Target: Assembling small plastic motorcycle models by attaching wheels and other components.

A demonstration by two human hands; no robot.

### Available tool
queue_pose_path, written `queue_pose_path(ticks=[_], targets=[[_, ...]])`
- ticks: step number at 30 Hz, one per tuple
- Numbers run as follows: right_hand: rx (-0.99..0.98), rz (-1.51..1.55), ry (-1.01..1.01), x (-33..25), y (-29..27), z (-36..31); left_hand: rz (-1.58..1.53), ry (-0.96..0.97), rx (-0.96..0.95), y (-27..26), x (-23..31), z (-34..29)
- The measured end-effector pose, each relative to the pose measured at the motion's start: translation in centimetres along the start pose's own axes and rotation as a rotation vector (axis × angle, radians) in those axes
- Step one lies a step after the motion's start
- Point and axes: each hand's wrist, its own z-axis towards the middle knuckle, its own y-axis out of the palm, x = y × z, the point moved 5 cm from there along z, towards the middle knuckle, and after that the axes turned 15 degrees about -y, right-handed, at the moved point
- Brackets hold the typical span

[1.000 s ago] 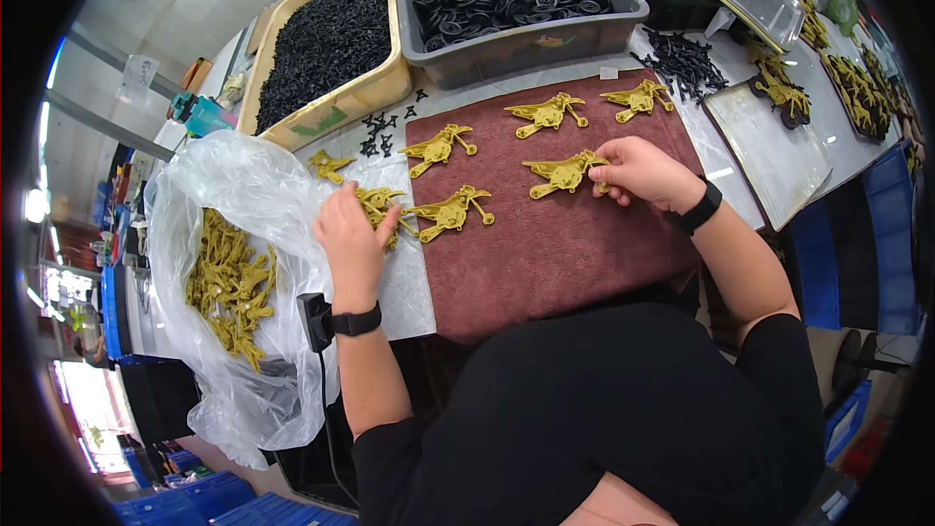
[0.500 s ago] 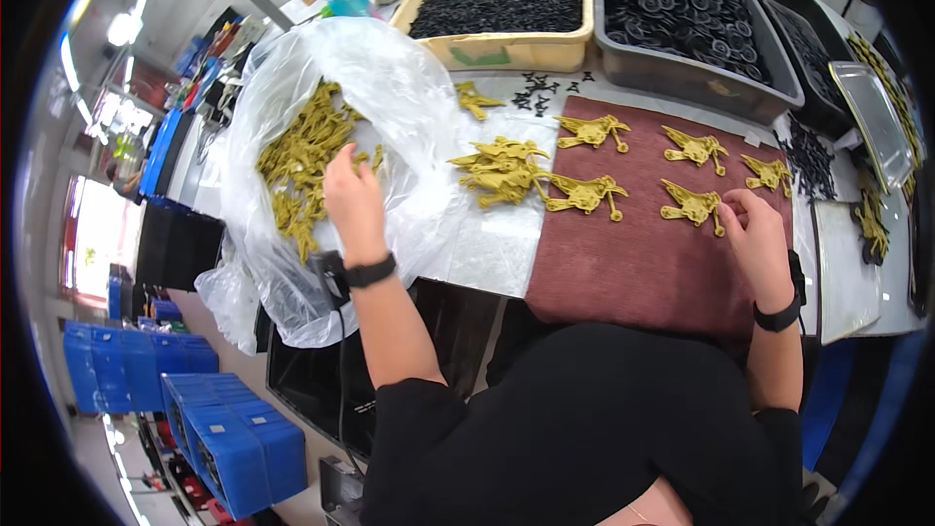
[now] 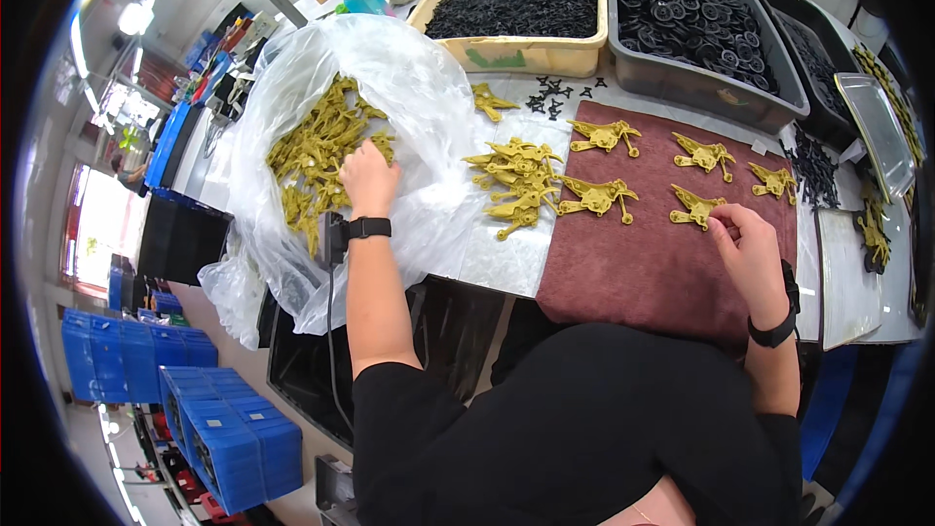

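My left hand (image 3: 370,178) is inside a clear plastic bag (image 3: 424,78), its fingers curled down onto a heap of olive-yellow moulded plastic pieces (image 3: 317,141). It pinches at a piece there, partly hidden by the fingers. On the maroon cloth (image 3: 623,278), thumb and forefinger of my right hand (image 3: 750,248) grip the right end of one yellow plastic piece (image 3: 695,206). Several similar pieces lie apart on the cloth, among them one at the upper middle (image 3: 703,154) and one at the right (image 3: 772,182). A small pile (image 3: 516,180) sits left of the cloth.
Behind the cloth stand a cream tub (image 3: 531,56) of small black parts and a grey tub (image 3: 701,95) of black wheel-like discs. Loose black parts (image 3: 550,93) lie before them. A clear plastic tray (image 3: 877,127) is at the right; blue crates (image 3: 239,448) stand lower left.
My left hand has closed its fingers onto the yellow heap, moving slightly right in the picture. My right hand stays at the same piece. The whole view has shifted a little.
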Motion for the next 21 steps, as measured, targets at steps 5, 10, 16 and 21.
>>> queue_pose_path(ticks=[5, 10, 16, 21], targets=[[0.016, 0.013, -0.03, -0.8, -0.2, 0.1, -0.4, -0.129, 0.233, -4.1, -1.7, -1.3], [0.073, 0.394, -0.044, -1.9, 1.2, 0.8, -1.102, 0.08, -0.289, -7.5, 4.5, -6.0], [-0.299, 1.097, 0.254, -3.8, 3.9, 2.0, -1.049, 0.807, -0.681, -12.1, 14.4, -15.6], [-0.385, 1.352, 0.421, -1.9, 4.6, -0.5, -0.86, 1.15, -0.515, -13.4, 19.9, -19.8]])
